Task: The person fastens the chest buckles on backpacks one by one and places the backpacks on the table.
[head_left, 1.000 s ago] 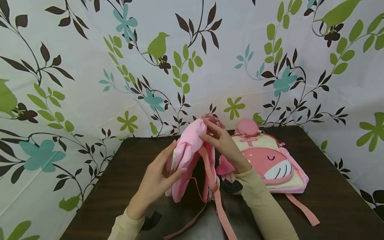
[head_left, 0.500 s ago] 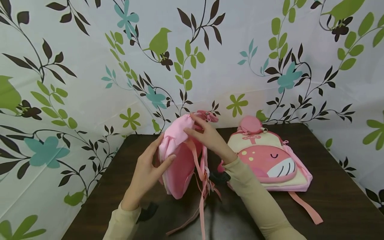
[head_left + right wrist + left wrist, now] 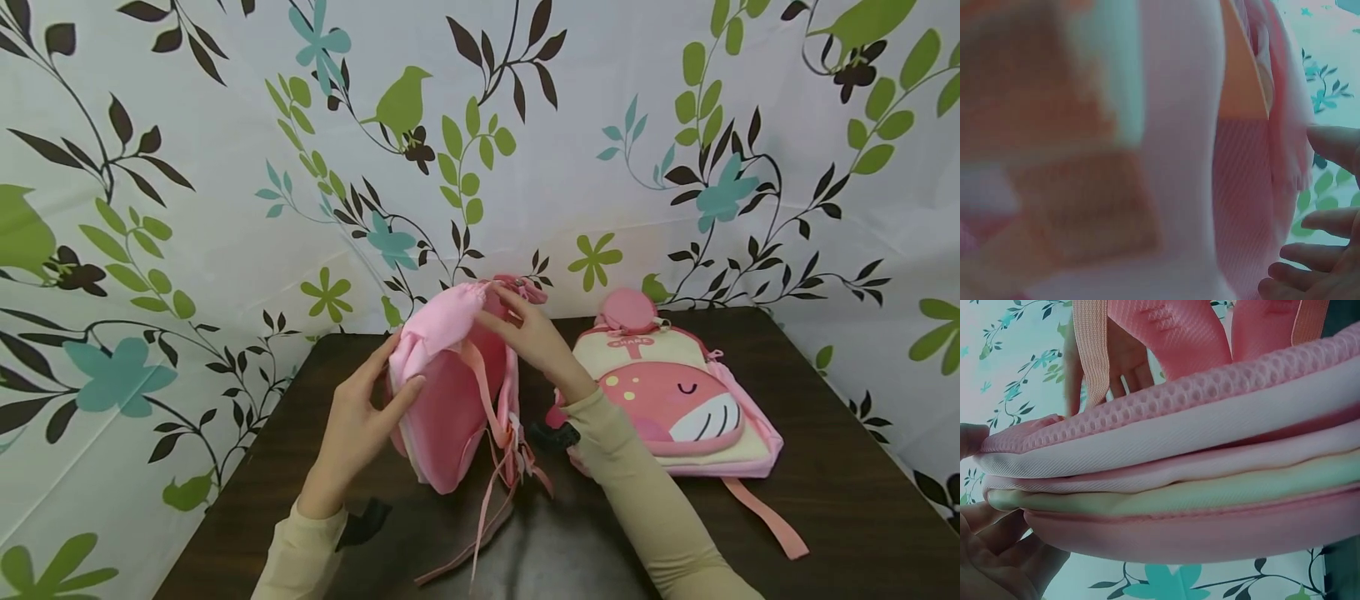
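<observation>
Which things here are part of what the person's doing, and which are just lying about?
Apparently part of the job:
pink bag, upright between both hands
left hand, holding its side edge
right hand, at its top

Apparently just there:
whale backpack, lying untouched by either hand
dark table, beneath it
patterned cloth, hanging behind

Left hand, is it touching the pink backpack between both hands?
Touching: the left wrist view shows the left hand gripping the edge of the pink backpack between thumb and fingers.
</observation>
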Demonstrator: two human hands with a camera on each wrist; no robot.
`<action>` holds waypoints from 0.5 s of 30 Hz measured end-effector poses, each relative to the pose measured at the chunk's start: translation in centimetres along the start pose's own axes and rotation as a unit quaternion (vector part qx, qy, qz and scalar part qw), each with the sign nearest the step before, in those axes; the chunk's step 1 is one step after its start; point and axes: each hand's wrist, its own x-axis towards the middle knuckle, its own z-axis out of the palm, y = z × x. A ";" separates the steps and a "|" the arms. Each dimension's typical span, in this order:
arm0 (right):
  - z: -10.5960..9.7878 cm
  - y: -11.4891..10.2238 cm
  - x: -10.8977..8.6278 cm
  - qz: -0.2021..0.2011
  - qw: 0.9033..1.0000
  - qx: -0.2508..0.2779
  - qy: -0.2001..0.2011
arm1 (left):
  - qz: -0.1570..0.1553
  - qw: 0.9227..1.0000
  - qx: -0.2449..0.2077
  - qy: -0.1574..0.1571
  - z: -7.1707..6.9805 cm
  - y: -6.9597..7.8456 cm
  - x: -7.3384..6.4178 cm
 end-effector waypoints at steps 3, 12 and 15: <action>-0.3 0.7 0.0 0.006 1.000 -0.008 0.009 | -0.007 1.000 0.008 0.002 -0.2 -0.3 0.2; 0.0 3.4 -0.6 0.019 0.999 -0.012 -0.037 | -0.037 0.999 0.027 0.009 -1.0 -1.0 0.1; 0.4 4.1 -0.8 0.010 0.998 -0.015 -0.060 | -0.046 0.999 0.027 0.004 -1.3 -1.5 0.1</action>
